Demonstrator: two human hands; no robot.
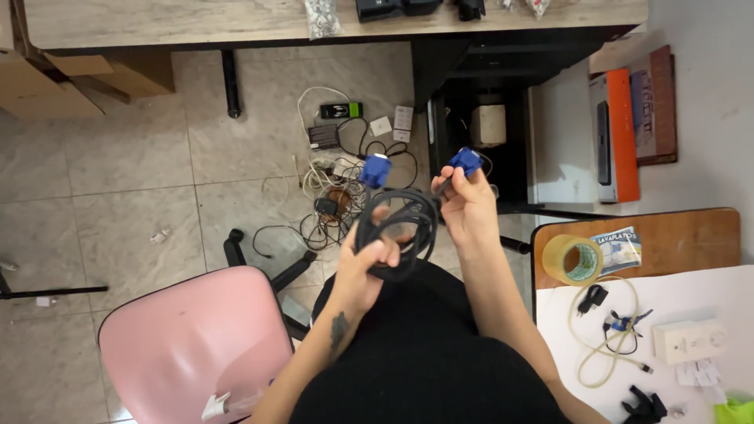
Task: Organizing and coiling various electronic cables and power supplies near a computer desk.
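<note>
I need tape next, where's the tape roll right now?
In the head view the tape roll lies on the right, at the wooden table's left corner, beside a blue-and-white packet and above a small black plug.

Bare forearms, black clothing (tattooed left forearm (338,328))

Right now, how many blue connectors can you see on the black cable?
2. One blue connector sticks up above the left hand, which holds the coiled black cable. The other is at the right hand fingertips.
</note>
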